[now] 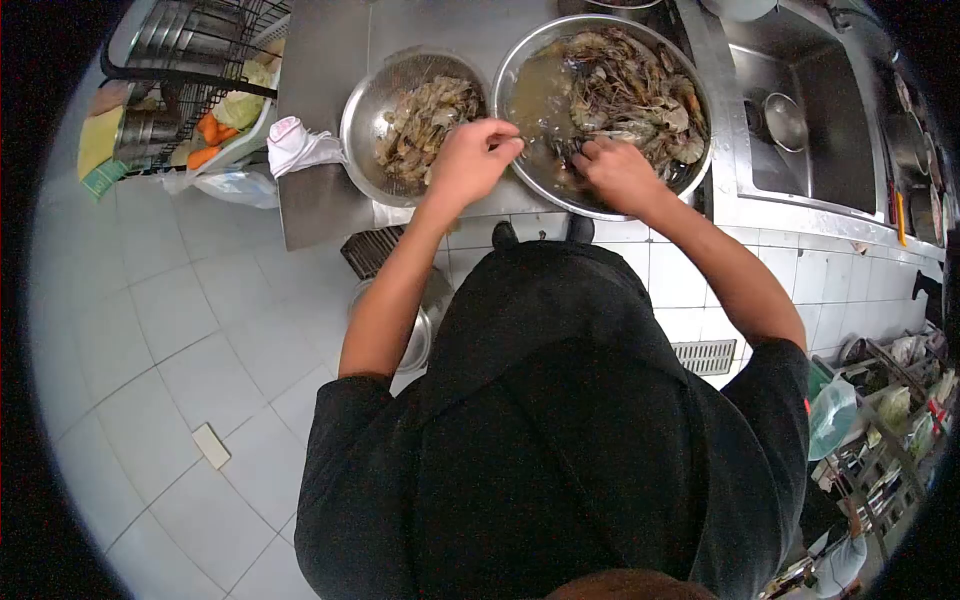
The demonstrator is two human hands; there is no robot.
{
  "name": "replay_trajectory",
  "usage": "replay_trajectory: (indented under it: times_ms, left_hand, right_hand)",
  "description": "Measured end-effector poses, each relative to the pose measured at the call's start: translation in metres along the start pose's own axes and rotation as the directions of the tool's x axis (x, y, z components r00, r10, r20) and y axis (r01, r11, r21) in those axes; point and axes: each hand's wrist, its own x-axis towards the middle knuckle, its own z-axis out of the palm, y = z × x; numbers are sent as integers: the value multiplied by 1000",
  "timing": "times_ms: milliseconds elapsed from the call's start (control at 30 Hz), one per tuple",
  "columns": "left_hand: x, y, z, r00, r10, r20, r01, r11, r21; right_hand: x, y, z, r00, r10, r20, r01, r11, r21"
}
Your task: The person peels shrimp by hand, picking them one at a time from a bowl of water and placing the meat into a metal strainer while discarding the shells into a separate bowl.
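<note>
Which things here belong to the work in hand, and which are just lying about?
In use: left hand, right hand, wide steel bowl of whole prawns, round steel colander of prawns.
Lying about: crumpled white cloth, orange carrots, steel sink.

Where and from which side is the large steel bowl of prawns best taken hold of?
Grip the bowl by its rim at two opposite points, reaching from the near edge of the counter. It is wide, round, without handles, and holds liquid with prawns, so a one-sided grip would probably tip it. The colander crowds its left side.
</note>
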Motion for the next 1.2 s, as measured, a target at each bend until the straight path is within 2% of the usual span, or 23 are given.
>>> replay_trajectory:
  times_ms: [100, 233, 267, 367, 400, 500, 533, 633, 667, 767, 800, 833, 867, 900, 1033, 1067, 1100, 1200]
  left_hand:
    - [-14, -18, -10, 997, -72, -39, 60, 970, -236]
    - [-33, -32, -25, 990, -130, -58, 100, 927, -362]
    - [-37, -37, -29, 990, -130, -53, 100, 922, -375]
    - [-42, -52, -37, 991, -123, -60, 86, 901, -425]
    - [-44, -55, -41, 990, -122, -65, 82, 893, -442]
    - [-50, -61, -50, 989, -113, -90, 58, 878, -475]
    - [-51, -64, -52, 989, -108, -100, 48, 880, -473]
    - [-53, -69, -53, 987, -91, -132, 17, 879, -477]
    - [-51, -74, -50, 992, -94, -90, 39, 874, -484]
    - [-40, -77, -38, 990, -50, -130, -27, 847, -532]
    - [-36, -69, -37, 987, -56, -149, -45, 796, -603]
    - [-27, -67, -34, 969, -5, -245, -145, 795, -589]
    - [-16, -65, -32, 941, 51, -335, -242, 791, -562]
    - [-7, -62, -31, 902, 111, -418, -339, 782, -523]
    - [5, -41, -55, 894, -38, -445, -350, 560, -751]
    - [5, -43, -62, 892, -39, -451, -354, 562, -748]
    - [7, -47, -65, 880, -29, -473, -404, 476, -781]
    - [2, -61, -72, 860, -42, -508, -431, 470, -770]
  right_hand:
    - [27, -18, 5, 994, 104, -38, -102, 993, 52]
    - [56, -27, -8, 988, 27, -150, -32, 999, -26]
    - [63, -26, -8, 994, -2, -109, -5, 998, -62]
    - [87, -24, -2, 999, 36, -7, -36, 991, -128]
    - [93, -21, 0, 994, 71, 88, -59, 990, -131]
    - [107, -13, 8, 959, 163, 233, -137, 983, -121]
    - [106, -11, 11, 957, 166, 236, -130, 978, -163]
    - [100, -12, 13, 989, 102, 107, -74, 969, -235]
    - [96, -13, 9, 991, 118, 70, -106, 981, -165]
    - [100, -20, -18, 982, 178, -54, -177, 984, 28]
    - [104, -25, -30, 972, 211, -105, -203, 976, 80]
    - [110, -29, -43, 956, 248, -157, -228, 964, 135]
    - [120, -36, -54, 938, 222, -266, -189, 971, 144]
    - [130, -44, -66, 933, 213, -291, -167, 970, 176]
    - [166, -64, -84, 897, 224, -381, -97, 941, 324]
    - [174, -67, -81, 884, 210, -417, -64, 939, 339]
    - [181, -72, -79, 870, 197, -451, -28, 935, 353]
    - [197, -88, -73, 891, 250, -380, -30, 866, 499]
